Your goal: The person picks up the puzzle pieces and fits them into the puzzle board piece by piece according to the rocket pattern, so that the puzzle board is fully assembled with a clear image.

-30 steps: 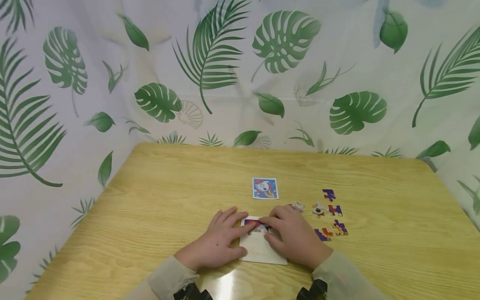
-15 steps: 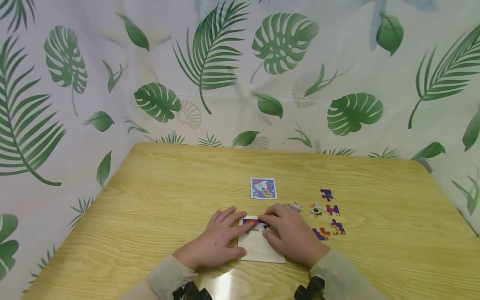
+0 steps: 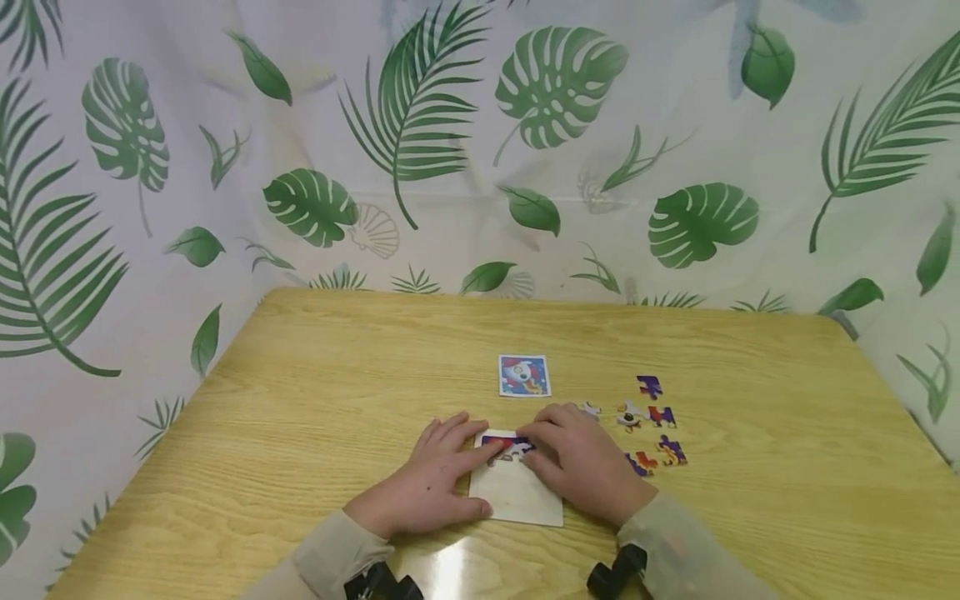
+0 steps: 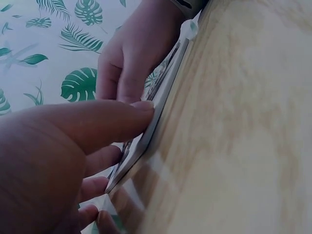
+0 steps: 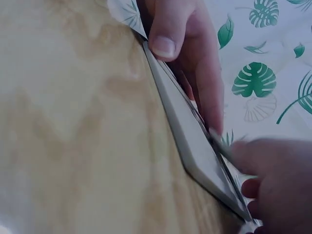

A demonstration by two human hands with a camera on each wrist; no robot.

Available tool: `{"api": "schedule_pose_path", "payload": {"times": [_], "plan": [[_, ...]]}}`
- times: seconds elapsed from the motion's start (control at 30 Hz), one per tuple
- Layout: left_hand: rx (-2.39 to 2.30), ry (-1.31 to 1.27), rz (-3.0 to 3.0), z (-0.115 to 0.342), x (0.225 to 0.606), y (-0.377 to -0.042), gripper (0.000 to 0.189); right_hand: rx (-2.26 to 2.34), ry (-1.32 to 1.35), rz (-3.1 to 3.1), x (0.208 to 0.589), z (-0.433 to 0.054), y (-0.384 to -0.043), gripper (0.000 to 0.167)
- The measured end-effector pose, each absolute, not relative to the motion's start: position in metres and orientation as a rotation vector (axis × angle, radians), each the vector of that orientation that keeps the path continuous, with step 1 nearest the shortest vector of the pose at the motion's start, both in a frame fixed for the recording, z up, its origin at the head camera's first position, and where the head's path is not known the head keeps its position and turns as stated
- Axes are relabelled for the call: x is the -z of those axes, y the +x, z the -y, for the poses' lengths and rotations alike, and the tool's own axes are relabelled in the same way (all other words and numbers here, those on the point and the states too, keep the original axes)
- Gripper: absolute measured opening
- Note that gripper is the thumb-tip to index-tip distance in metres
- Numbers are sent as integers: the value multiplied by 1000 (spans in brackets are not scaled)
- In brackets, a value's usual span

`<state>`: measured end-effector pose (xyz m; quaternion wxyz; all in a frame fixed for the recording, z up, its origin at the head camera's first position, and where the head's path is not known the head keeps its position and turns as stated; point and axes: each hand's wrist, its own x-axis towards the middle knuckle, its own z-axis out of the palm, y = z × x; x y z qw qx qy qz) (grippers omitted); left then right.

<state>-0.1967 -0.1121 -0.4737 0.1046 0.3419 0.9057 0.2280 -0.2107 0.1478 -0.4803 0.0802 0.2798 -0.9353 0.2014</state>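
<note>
A pale square puzzle board (image 3: 517, 498) lies on the table, with red, purple and white pieces along its far edge. My left hand (image 3: 423, 487) is spread over the board's left side; its index finger rests on the fitted pieces and its thumb (image 4: 131, 117) touches the board's edge. At the far right part of the board, my right hand (image 3: 588, 467) pinches a puzzle piece (image 5: 222, 146) between thumb and fingers. In the right wrist view that piece tilts up from the board. My right fingers cover part of it in the head view.
A small picture card with a rocket (image 3: 525, 377) lies beyond the board. Loose puzzle pieces are scattered to the right, among them a purple piece (image 3: 649, 387), a white piece (image 3: 630, 416) and an orange-and-purple piece (image 3: 672, 451). A leaf-patterned cloth (image 3: 435, 233) hangs behind the table.
The head view has shifted slightly, so everything sits a little further left. My right fingers have moved slightly over the piece at the board's far edge; my left hand stays in place.
</note>
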Motion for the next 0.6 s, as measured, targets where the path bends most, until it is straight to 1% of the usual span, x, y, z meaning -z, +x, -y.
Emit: {"api": "schedule_pose_path", "payload": {"times": [0.2, 0.33, 0.43, 0.6], "plan": [[-670, 982, -2673, 111, 472, -196, 82, -705, 735, 2727, 479, -166, -218, 20], [-675, 979, -2682, 110, 473, -195, 81, -733, 742, 2676, 480, -180, -223, 17], [-676, 984, -2685, 110, 474, -195, 81, -712, 838, 2645, 476, -184, -220, 21], [-675, 980, -2666, 112, 474, -197, 80, -588, 1110, 2668, 475, -172, -208, 28]]}}
